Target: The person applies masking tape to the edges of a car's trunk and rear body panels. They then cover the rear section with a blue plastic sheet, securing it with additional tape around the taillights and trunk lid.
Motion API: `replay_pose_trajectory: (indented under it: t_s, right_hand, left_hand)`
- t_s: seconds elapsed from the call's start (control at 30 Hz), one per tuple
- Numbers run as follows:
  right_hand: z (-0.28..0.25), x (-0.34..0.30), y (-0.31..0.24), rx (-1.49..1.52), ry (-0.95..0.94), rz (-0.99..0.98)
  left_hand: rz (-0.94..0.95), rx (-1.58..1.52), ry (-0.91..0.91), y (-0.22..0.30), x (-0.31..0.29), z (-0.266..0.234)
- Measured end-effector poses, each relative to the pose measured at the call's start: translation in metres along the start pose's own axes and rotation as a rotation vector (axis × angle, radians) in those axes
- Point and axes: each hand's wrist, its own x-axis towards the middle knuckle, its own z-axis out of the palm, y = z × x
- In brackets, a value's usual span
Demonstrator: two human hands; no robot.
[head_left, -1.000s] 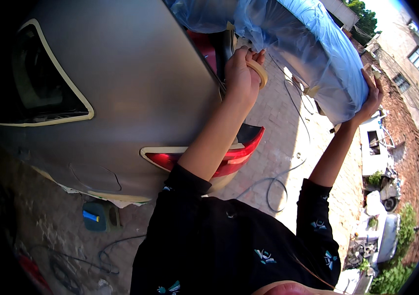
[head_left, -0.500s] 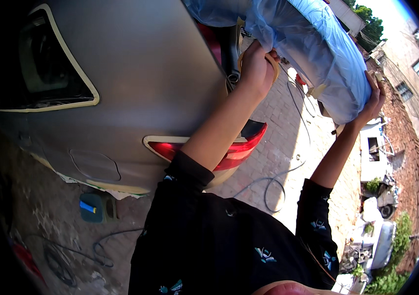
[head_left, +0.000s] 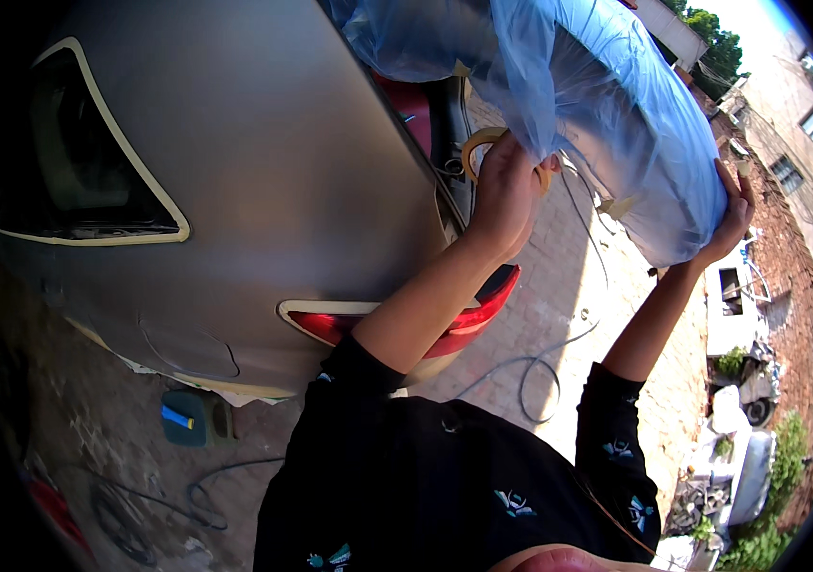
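Observation:
Thin blue plastic film [head_left: 630,133] covers a raised car tailgate. My left hand [head_left: 507,195] has its fingers closed at the lower inner edge of the film, which draws down to a fold there. A roll of masking tape [head_left: 478,143] sits about that same hand, partly hidden by it. Against the outer lower corner of the covered tailgate rests my right hand [head_left: 731,214], its fingers stretched along the edge and its thumb out of sight. Small bits of masking tape [head_left: 619,207] stick to the film.
To the left stands the grey car body [head_left: 302,181], its side window [head_left: 82,153] edged with masking tape. Below my left forearm is a red tail light [head_left: 468,329]. A hose [head_left: 530,367] winds over the paving, and a dark box [head_left: 182,424] with a blue object lies beside the car.
My left hand has moved down and slightly right, drawing the film's inner edge lower with the tape roll still on it. My right hand stays at the outer corner, a little lower.

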Motion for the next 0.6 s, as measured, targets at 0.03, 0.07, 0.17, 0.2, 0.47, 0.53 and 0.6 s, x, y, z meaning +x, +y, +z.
replay_pose_trajectory:
  t_s: [0.03, 0.07, 0.17, 0.2, 0.47, 0.53, 0.6]
  right_hand:
    - [-0.001, -0.001, -0.005, 0.005, -0.003, 0.007]
    - [-0.001, 0.001, -0.008, 0.010, -0.006, 0.015]
    - [0.003, 0.002, -0.012, -0.015, -0.036, 0.041]
    - [0.003, -0.001, -0.016, -0.082, -0.016, 0.032]
    - [0.006, -0.002, -0.025, -0.225, 0.007, -0.032]
    - [0.008, -0.001, -0.025, -0.242, -0.010, -0.039]
    - [0.004, 0.000, -0.022, -0.244, -0.012, -0.045]
  left_hand:
    - [-0.017, -0.008, -0.011, -0.003, -0.012, 0.007]
    - [-0.033, -0.017, -0.020, -0.005, -0.019, 0.012]
    - [-0.107, 0.119, 0.123, 0.007, -0.012, 0.008]
    - [-0.110, 0.167, 0.140, 0.005, -0.011, -0.004]
    - [-0.087, -0.112, 0.433, 0.038, 0.015, -0.007]
    - [-0.095, -0.071, 0.455, 0.047, 0.027, 0.000]
    - [-0.153, 0.074, 0.447, 0.053, 0.034, 0.000]
